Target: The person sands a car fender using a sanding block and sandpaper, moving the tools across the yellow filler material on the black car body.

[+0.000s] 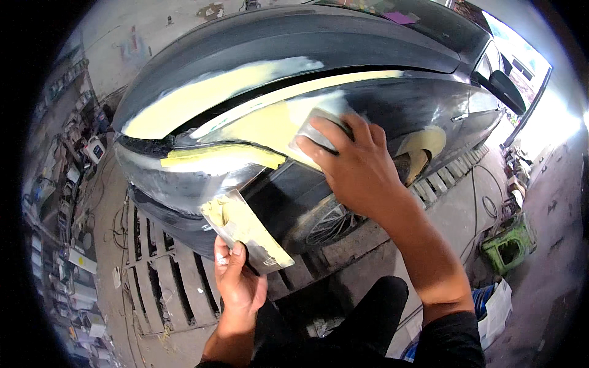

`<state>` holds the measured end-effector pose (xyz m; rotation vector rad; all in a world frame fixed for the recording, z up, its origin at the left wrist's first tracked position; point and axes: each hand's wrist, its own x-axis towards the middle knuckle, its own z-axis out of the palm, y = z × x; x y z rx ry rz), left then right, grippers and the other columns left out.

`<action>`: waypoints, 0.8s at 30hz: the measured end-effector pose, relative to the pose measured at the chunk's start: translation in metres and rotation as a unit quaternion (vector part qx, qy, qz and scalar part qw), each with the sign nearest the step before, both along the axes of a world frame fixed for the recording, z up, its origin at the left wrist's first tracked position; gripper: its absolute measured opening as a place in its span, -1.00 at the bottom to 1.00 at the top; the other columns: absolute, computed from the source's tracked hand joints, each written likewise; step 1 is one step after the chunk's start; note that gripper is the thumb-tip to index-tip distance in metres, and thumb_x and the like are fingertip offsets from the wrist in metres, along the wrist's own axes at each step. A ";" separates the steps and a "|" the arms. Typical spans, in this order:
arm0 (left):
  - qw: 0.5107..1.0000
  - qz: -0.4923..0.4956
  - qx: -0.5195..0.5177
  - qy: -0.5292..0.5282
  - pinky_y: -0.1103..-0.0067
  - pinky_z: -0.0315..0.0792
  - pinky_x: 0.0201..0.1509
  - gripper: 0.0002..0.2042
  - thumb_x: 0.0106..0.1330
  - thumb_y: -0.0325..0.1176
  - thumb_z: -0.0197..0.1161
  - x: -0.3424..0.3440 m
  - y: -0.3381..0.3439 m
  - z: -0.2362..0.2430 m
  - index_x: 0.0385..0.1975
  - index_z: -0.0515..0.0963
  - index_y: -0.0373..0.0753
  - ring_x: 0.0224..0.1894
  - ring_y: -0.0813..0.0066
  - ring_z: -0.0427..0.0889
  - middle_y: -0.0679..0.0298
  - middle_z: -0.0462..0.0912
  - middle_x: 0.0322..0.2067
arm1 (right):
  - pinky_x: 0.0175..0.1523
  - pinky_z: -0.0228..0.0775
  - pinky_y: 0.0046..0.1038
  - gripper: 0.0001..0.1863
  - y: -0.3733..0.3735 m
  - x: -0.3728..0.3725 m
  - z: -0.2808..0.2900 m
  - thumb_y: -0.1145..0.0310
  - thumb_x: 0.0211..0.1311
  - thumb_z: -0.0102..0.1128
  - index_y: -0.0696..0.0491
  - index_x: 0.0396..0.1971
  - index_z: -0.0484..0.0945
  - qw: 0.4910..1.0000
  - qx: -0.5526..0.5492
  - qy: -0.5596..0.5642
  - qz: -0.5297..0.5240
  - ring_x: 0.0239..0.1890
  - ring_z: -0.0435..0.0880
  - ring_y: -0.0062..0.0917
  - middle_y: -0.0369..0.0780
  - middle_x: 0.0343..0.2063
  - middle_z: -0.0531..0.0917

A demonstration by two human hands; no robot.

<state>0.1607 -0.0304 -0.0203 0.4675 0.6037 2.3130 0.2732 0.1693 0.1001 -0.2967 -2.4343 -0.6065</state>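
Note:
A dark car (288, 43) fills the upper middle, with pale yellow filler patches (251, 132) on its body panels. My right hand (350, 159) grips a grey, flat, rounded-edged spreader (310, 129), held against the filler beside the long panel gap. A yellow strip (222, 156) runs along a seam to the left of it. My left hand (236, 276) holds a rectangular metal plate (261, 248) by its lower left edge, with yellow putty on it, in front of the lower bodywork. The fingertips under the plate are partly hidden.
Slatted ground platforms (162, 282) lie under and beside the car. A green plastic container (508, 244), cables and a bundle (494, 313) are at the right. Bottles and clutter (95, 150) line the left wall. A wheel (334, 224) shows below the fender; my knee (386, 294) is below.

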 end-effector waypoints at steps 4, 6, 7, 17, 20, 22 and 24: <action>1.000 0.006 0.004 -0.020 0.39 0.35 0.23 -0.62 0.36 -0.48 0.08 0.002 0.001 0.001 0.16 0.28 -0.23 0.09 0.40 0.50 0.21 0.50 0.05 | 0.06 0.26 -0.03 -0.56 -0.005 -0.017 0.016 0.36 0.10 0.11 -0.15 0.04 0.52 0.998 0.026 -0.055 -0.034 0.13 0.34 -0.18 -0.24 0.07 0.42; 1.000 0.010 0.005 -0.017 0.39 0.35 0.23 -0.63 0.36 -0.47 0.08 0.000 0.002 0.000 0.16 0.28 -0.24 0.09 0.40 0.49 0.21 0.50 0.05 | 0.06 0.25 -0.04 -0.57 -0.011 -0.015 0.013 0.36 0.09 0.12 -0.14 0.04 0.52 0.992 0.048 -0.087 -0.081 0.13 0.34 -0.17 -0.24 0.08 0.42; 1.000 0.012 0.005 -0.013 0.39 0.35 0.23 -0.63 0.36 -0.47 0.07 0.000 0.003 0.001 0.16 0.28 -0.24 0.09 0.40 0.49 0.21 0.50 0.05 | 0.05 0.25 -0.04 -0.57 -0.012 -0.010 0.011 0.37 0.09 0.12 -0.13 0.04 0.51 0.992 0.036 -0.090 -0.085 0.13 0.33 -0.16 -0.24 0.08 0.42; 1.000 -0.007 -0.014 0.018 0.36 0.36 0.22 -0.56 0.37 -0.40 0.07 0.000 0.012 -0.005 0.24 0.23 -0.20 0.14 0.37 0.46 0.22 0.45 0.12 | 0.01 0.21 -0.04 -0.51 -0.002 0.056 -0.024 0.43 -0.01 0.15 -0.16 0.02 0.51 0.990 -0.031 -0.085 -0.110 0.12 0.30 -0.15 -0.25 0.12 0.38; 0.999 -0.007 -0.030 0.011 0.35 0.35 0.22 -0.56 0.36 -0.39 0.08 0.009 0.015 0.004 0.23 0.23 -0.19 0.13 0.36 0.46 0.23 0.46 0.10 | 0.06 0.21 -0.04 -0.49 -0.002 0.079 -0.032 0.43 -0.01 0.17 -0.19 0.04 0.51 0.985 -0.052 -0.086 -0.140 0.14 0.29 -0.15 -0.24 0.14 0.37; 0.999 -0.009 -0.033 0.011 0.35 0.34 0.23 -0.56 0.36 -0.40 0.09 0.011 0.014 0.001 0.22 0.24 -0.19 0.14 0.36 0.45 0.23 0.45 0.11 | 0.11 0.22 -0.06 -0.48 -0.012 0.087 -0.034 0.41 0.00 0.22 -0.19 0.07 0.51 0.984 -0.133 -0.052 -0.103 0.15 0.29 -0.14 -0.22 0.15 0.37; 0.999 -0.011 -0.040 0.011 0.40 0.32 0.23 -0.56 0.36 -0.42 0.10 0.014 0.014 -0.007 0.23 0.23 -0.21 0.14 0.40 0.44 0.24 0.45 0.10 | 0.17 0.22 -0.09 -0.47 -0.035 0.094 -0.030 0.38 0.01 0.28 -0.17 0.09 0.51 0.962 -0.271 0.016 -0.010 0.16 0.31 -0.13 -0.18 0.15 0.38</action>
